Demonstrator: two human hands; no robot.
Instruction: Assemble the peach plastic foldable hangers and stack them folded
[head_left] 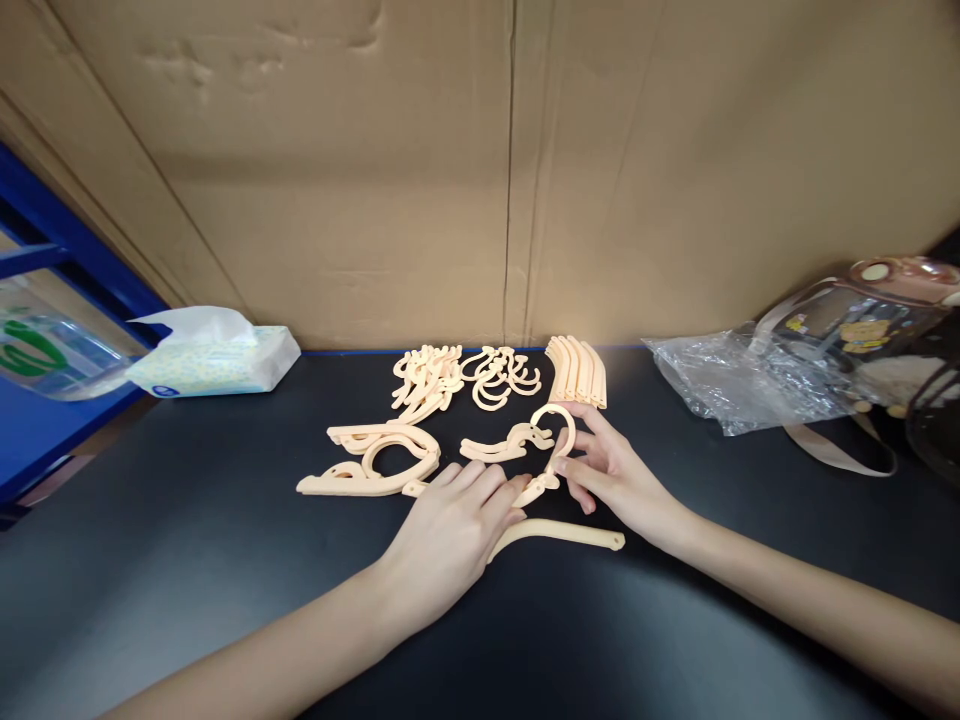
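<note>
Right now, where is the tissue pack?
The tissue pack lies at the far left of the black table, against the cardboard wall, left of the peach hanger parts.

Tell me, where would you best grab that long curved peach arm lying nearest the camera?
Probably at the free right end of the curved arm, coming from above. It lies flat on the table, and its left end is tucked under the left hand.

Counted items on a black table (187, 560).
Two bare hands, one tissue pack (217, 362), one crumpled clear plastic bag (720, 385), one clear brown-lidded water bottle (862, 330), and four groups of peach plastic hanger parts (427, 380); single pieces are too overlapped to count.
</note>
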